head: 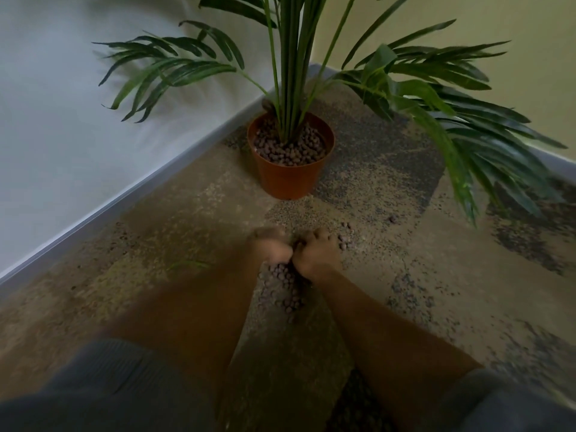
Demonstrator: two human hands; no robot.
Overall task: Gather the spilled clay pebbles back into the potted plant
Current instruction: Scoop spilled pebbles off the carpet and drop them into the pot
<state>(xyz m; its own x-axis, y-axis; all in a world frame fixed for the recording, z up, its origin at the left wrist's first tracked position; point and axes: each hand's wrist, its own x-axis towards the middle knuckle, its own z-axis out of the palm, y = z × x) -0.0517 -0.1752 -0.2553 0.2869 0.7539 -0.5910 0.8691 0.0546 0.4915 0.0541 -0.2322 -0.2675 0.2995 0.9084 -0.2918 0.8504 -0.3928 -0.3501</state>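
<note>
A terracotta-coloured pot (288, 179) stands on the carpet in the room's corner, holding a palm with long fronds and a top layer of brown clay pebbles (290, 149). Spilled pebbles (282, 286) lie in a heap on the floor between my wrists. My left hand (269, 246) and my right hand (316, 252) are side by side, pressed together and cupped around the far end of the heap, both blurred. A few stray pebbles (346, 227) lie just right of my right hand, and one more pebble (392, 218) sits farther right.
A patchy brown and grey carpet (187, 219) covers the floor. A white wall with a grey skirting board (124, 194) runs along the left; a yellowish wall (467, 14) closes the back. Palm fronds (461, 145) hang low over the right floor area.
</note>
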